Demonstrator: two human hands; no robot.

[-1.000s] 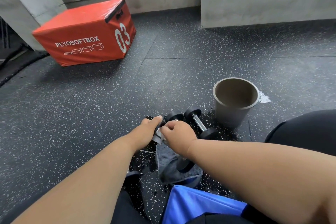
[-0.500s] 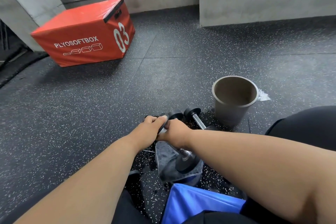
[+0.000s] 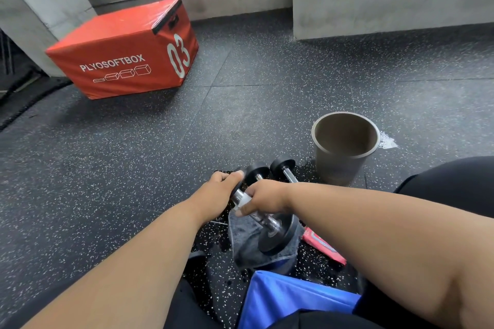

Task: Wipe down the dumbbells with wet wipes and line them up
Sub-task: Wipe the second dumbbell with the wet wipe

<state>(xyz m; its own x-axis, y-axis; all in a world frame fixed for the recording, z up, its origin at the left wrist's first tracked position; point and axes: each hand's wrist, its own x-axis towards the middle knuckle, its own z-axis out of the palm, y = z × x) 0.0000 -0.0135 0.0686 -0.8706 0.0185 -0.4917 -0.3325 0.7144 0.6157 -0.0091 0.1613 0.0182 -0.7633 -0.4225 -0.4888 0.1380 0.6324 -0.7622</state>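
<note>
A small dumbbell [image 3: 278, 232] with black round heads and a chrome bar lies tilted over a grey cloth [image 3: 248, 251] on the floor. My left hand [image 3: 213, 195] grips its far head. My right hand [image 3: 263, 196] pinches a white wet wipe [image 3: 243, 201] around the bar. Just beyond them stand two more dumbbells on the floor, one [image 3: 256, 172] right behind my hands and another [image 3: 284, 169] beside it towards the bucket. A red wipes packet [image 3: 324, 247] lies under my right forearm, partly hidden.
A grey bucket [image 3: 344, 157] stands right of the dumbbells, with a wet patch [image 3: 387, 141] beside it. An orange plyo box [image 3: 125, 53] sits far left by the wall. A blue bag [image 3: 291, 299] lies near my lap. My black-clad knee [image 3: 454, 184] is at right.
My right hand has slid the wipe along the bar towards the near head's side, and the bar and near head now show more. The red packet has come into view.
</note>
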